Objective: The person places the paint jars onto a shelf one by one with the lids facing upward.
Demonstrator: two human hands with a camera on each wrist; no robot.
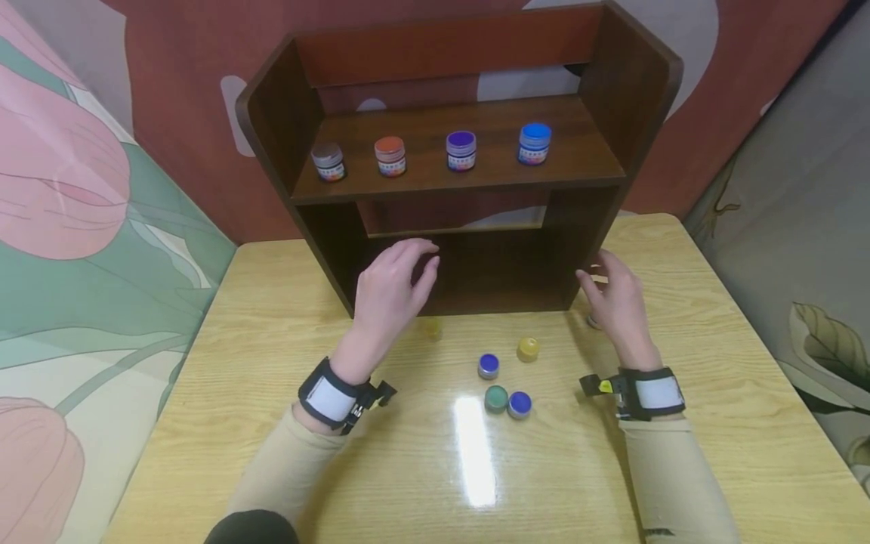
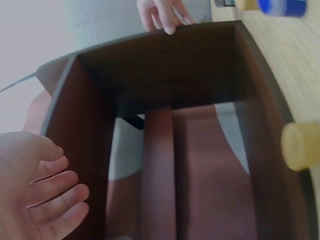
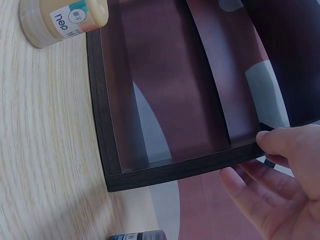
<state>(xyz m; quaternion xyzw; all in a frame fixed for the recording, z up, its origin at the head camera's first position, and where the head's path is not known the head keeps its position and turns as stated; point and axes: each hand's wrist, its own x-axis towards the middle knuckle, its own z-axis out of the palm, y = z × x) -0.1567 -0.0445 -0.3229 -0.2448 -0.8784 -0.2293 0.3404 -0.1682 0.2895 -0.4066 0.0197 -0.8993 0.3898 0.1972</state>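
Observation:
A dark brown wooden shelf (image 1: 462, 185) stands on the table. My right hand (image 1: 615, 302) is at its right side panel; in the right wrist view the thumb (image 3: 280, 140) lies on the panel's front edge, with the other fingers round its outer side. My left hand (image 1: 390, 291) hovers before the lower compartment, fingers loosely bent and holding nothing. On the upper board stand paint jars in a row: grey (image 1: 329, 162), orange (image 1: 390, 156), purple (image 1: 461, 151) and blue (image 1: 534, 143).
On the table before the shelf are a yellow jar (image 1: 528, 349), a green jar (image 1: 496, 399) and two blue ones (image 1: 488, 366). Another yellow jar (image 1: 433, 327) sits near the left hand. A jar (image 1: 593, 322) is partly hidden by the right hand. Patterned cloth (image 1: 170, 174) hangs around the table.

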